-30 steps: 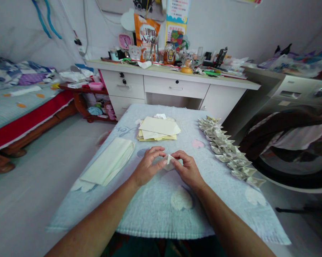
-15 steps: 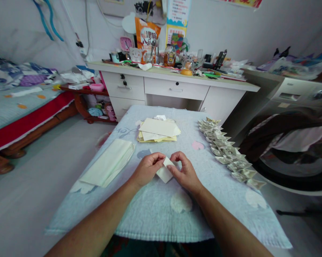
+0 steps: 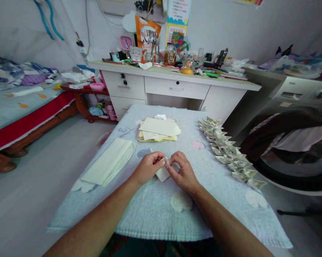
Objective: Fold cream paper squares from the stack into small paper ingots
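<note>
Paper [image 3: 163, 174] pinched in grip of left hand [image 3: 149, 167] and right hand [image 3: 183, 172]; stacked sheets [image 3: 158, 126] beyond

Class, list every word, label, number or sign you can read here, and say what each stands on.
None can be quoted with certainty.
Orange bag: large characters, too unclear.
Wall poster: lines of print, too small.
Jar: label too small.
Pink clock: dial too small.
Cloth: grey lettering, too faint.
Red-and-yellow sheet: cut off, unreadable.
</note>
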The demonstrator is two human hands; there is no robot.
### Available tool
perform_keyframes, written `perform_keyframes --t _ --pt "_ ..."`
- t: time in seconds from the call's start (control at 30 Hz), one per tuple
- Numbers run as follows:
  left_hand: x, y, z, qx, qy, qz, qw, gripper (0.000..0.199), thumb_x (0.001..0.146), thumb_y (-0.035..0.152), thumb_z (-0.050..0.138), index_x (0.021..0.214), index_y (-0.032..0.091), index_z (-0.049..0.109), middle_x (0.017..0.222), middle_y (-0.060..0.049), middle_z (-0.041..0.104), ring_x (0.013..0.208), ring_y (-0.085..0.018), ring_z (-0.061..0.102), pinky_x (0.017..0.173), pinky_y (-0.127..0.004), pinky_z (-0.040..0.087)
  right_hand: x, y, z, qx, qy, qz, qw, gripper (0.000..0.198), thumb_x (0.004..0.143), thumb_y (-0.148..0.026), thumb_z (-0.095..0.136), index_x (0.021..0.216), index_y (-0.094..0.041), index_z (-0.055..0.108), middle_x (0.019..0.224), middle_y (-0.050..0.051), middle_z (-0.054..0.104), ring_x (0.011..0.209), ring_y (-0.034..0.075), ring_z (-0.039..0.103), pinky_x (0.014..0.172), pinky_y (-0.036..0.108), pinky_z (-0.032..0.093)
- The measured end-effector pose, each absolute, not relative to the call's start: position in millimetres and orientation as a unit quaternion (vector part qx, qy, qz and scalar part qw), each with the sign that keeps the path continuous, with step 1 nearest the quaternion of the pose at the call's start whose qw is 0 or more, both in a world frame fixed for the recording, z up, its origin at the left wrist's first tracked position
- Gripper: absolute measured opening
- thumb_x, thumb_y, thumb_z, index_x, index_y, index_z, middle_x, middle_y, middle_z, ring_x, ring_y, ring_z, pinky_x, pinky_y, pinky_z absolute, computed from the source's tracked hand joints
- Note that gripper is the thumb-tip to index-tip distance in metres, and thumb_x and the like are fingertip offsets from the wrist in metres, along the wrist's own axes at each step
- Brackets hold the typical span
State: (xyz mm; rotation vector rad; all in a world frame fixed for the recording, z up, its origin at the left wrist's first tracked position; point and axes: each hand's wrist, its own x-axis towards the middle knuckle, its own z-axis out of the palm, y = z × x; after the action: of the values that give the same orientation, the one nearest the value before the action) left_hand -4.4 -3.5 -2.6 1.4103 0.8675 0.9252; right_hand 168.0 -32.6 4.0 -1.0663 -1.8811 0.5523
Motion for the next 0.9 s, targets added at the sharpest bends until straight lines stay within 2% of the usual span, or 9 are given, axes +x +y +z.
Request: perform_keyframes --t 0.2,0.43,0.67,0.9 --pt "-3.8 -3.7 -1.8 0.591 0.369 0.402 0.594 0.019 0.077 0.030 0.064 0.084 0.014 0.058 0.071 0.002 0.057 0.062 -0.009 0.050 0.059 -0.020 0.040 167.5 -32.1 3.9 -0.418 -0.747 0.258 0.448 0.007 0.084 -0.022 0.061 0.080 -0.021 0.055 0.088 0.002 0.051 0.090 0.018 0.049 0.082 0.032 0.038" --pt "-4.4 -3.4 -0.2 0.624 0.399 0.409 0.534 0.015 0.076 0.028 0.063 0.081 0.014 0.059 0.070 0.002 0.057 0.064 -0.010 0.052 0.060 -0.020 0.040 168.9 -30.7 1.7 -0.395 -0.718 0.315 0.478 0.009 0.086 -0.025 0.058 0.079 -0.021 0.053 0.086 0.002 0.050 0.087 0.016 0.050 0.080 0.030 0.040" --pt "-1.0 -4.7 1.0 0.643 0.430 0.403 0.489 0.009 0.071 0.019 0.060 0.078 0.016 0.057 0.065 0.004 0.055 0.059 -0.009 0.050 0.057 -0.020 0.039 165.7 -32.1 0.5 -0.403 -0.739 0.294 0.453 0.008 0.084 -0.025 0.059 0.079 -0.020 0.055 0.088 0.003 0.051 0.090 0.018 0.050 0.083 0.032 0.039" --pt "-1.3 -5.8 1.4 0.642 0.421 0.397 0.504 0.009 0.076 0.022 0.057 0.083 0.016 0.057 0.067 0.003 0.055 0.061 -0.010 0.050 0.058 -0.020 0.039 165.5 -31.0 0.7 -0.411 -0.735 0.293 0.453 0.010 0.085 -0.027 0.058 0.078 -0.020 0.055 0.087 0.003 0.051 0.089 0.018 0.050 0.082 0.032 0.040"
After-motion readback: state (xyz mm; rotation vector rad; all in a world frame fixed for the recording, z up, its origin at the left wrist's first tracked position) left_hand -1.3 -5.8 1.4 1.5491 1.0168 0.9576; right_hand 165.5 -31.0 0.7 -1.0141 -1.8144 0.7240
